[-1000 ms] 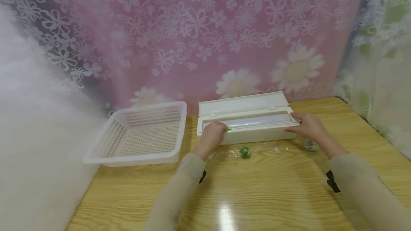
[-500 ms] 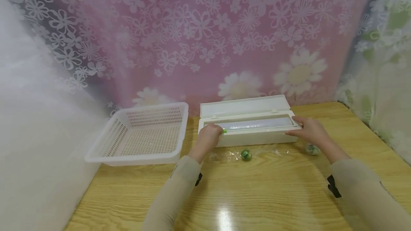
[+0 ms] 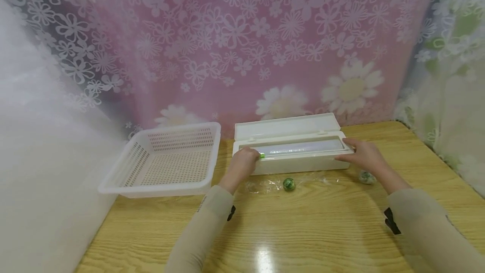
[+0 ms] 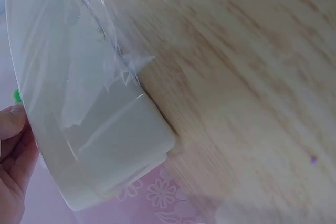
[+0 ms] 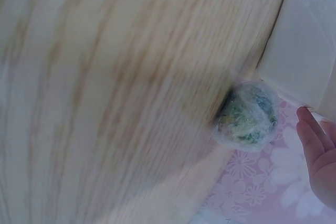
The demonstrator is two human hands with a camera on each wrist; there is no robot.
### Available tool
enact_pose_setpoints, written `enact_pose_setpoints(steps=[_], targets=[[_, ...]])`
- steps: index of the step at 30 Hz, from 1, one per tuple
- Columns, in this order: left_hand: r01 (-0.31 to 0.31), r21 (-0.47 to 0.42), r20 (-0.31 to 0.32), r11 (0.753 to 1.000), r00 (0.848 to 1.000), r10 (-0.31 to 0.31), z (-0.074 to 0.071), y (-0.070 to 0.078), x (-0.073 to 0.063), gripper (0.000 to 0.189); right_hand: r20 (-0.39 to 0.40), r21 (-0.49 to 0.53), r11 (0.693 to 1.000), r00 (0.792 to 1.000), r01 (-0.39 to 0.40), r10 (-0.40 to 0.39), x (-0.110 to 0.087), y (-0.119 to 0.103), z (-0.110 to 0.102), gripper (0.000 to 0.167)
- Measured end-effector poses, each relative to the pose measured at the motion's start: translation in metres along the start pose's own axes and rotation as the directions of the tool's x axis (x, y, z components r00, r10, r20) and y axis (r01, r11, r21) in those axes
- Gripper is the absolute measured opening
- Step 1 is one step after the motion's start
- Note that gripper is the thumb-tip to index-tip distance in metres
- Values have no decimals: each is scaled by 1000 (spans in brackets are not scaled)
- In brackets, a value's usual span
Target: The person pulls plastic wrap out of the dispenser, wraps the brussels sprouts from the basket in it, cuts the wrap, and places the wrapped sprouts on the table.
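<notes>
A long white cling film dispenser [image 3: 299,165] stands with its lid [image 3: 288,126] raised, a roll of film [image 3: 303,147] inside. My left hand [image 3: 242,165] pinches a small green slide cutter [image 3: 262,155] on its front rim, near the left end. The right hand [image 3: 361,155] grips the dispenser's right end, thumb and fingers on either side of the rim. Clear cling film [image 4: 100,51] hangs down the front face and spreads on the table. On that film sits a green ball-like item [image 3: 289,184]. Another green ball wrapped in film [image 5: 249,115] lies beside the right wrist.
A white perforated plastic basket [image 3: 159,191] stands to the left of the dispenser. Everything rests on a wood-grain table [image 3: 303,235]. A pink flowered curtain [image 3: 227,54] closes off the back, and pale sheeting hangs at both sides.
My left hand has slid leftward along the front rim with the green cutter. The right hand keeps its grip on the dispenser's right end. Both green balls have stayed in place.
</notes>
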State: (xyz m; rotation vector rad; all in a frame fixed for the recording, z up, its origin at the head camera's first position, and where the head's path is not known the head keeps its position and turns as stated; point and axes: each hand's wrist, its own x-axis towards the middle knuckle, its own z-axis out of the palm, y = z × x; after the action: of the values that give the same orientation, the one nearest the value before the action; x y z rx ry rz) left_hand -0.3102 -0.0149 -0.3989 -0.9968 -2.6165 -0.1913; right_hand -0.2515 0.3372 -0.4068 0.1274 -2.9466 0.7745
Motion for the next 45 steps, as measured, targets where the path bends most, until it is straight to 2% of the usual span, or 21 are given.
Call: enact_pose_setpoints(steps=[17, 23, 28, 39, 45], targets=[[-12, 0, -10, 1000, 1000, 12, 0, -2, -2, 9, -9, 10, 1000, 1000, 2, -2, -2, -4, -1, 82], [-24, 50, -25, 998, 999, 25, 0, -6, -4, 12, -6, 18, 1000, 1000, 2, -2, -2, -4, -1, 83], [3, 47, -10, 999, 1000, -3, -1, -9, -6, 18, -11, 13, 1000, 1000, 1, -1, -2, -3, -1, 84], [67, 42, 0, 997, 998, -67, -6, -20, -16, 18, -7, 16, 1000, 1000, -6, 6, -2, -5, -1, 83], [137, 31, 49, 990, 989, -138, -10, -17, -17, 11, -14, 2, 1000, 1000, 5, -5, -2, -3, -2, 82]])
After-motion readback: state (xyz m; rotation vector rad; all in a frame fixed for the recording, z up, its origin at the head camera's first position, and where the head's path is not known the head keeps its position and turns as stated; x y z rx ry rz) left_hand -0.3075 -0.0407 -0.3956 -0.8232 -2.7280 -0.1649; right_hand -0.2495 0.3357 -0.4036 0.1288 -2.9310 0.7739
